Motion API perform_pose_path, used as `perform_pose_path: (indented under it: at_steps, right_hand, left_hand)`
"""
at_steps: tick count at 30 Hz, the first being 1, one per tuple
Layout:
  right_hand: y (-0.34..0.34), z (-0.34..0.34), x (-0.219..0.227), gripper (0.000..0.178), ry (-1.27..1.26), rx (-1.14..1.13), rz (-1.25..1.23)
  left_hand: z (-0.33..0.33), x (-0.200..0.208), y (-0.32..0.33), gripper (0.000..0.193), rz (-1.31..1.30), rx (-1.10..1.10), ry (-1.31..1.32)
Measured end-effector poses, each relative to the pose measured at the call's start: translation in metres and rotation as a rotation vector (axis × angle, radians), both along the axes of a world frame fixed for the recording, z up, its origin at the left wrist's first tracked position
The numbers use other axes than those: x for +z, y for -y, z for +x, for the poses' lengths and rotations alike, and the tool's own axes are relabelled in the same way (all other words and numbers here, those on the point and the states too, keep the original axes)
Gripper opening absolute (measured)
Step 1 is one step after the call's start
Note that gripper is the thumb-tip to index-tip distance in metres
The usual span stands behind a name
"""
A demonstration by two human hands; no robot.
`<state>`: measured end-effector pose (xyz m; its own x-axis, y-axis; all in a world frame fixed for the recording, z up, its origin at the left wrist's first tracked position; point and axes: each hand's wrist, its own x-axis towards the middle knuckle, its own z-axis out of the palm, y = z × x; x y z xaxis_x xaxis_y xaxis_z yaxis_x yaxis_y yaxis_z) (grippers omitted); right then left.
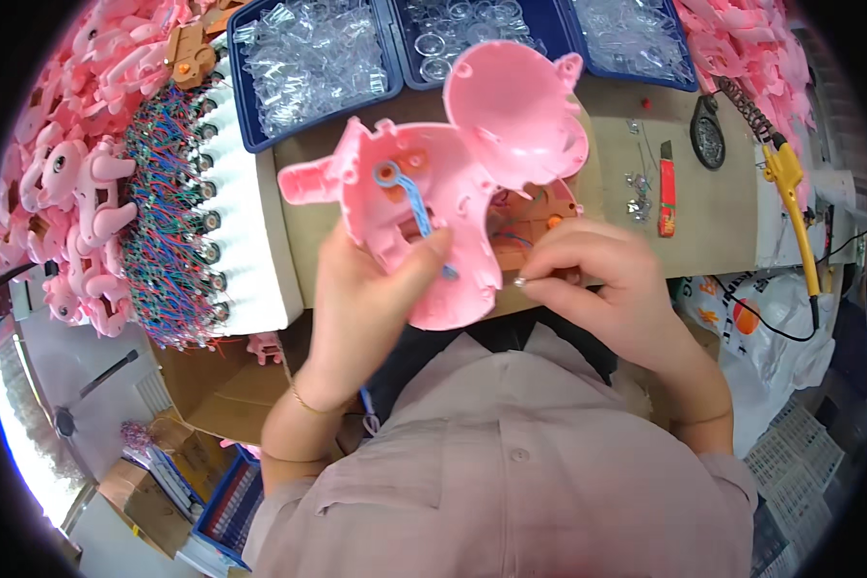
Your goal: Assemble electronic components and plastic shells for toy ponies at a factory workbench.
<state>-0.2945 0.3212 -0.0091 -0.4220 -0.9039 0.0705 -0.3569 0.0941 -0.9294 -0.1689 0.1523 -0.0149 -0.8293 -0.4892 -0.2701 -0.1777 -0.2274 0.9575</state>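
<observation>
My left hand (361,299) is closed on a pink plastic toy shell (462,246) with its hollow side up, thumb inside the rim. Inside the shell lies a blue strip (416,207) with a ring at one end; my thumb presses over its lower part. To the right of the shell, my right hand (597,279) pinches a small shiny piece (520,282), too small to name. Partly hidden between the shell and my right hand is a brown plastic gearbox-like part (539,214) with an orange knob and thin wires.
Blue bins (392,58) of clear plastic parts line the far side. Wired round components stand on white foam (255,231) at left, beside piled pink toys (77,183). On the right are a red utility knife (667,193), a black oval item (708,135) and a yellow soldering iron (790,183).
</observation>
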Motion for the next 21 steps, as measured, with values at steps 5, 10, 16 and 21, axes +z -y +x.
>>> perform_pose_path:
  at_steps: [5,10,16,21]
  right_hand:
    - [0.014,0.015,-0.002,0.012,-0.250,-0.244,-0.134]
    - [0.026,0.028,0.000,0.021,-0.690,-0.338,-0.055]
    - [0.029,0.023,-0.002,0.025,-0.663,-0.312,-0.073]
    - [0.032,0.028,-0.008,0.025,-0.640,-0.396,-0.062]
  left_hand:
    - [0.001,0.003,-0.017,0.028,-0.217,-0.002,0.148]
    - [-0.001,0.008,-0.030,0.028,-0.282,0.057,0.109]
    - [0.002,0.000,-0.031,0.026,-0.344,0.055,0.071]
    - [0.004,-0.004,-0.030,0.023,-0.254,0.108,0.085]
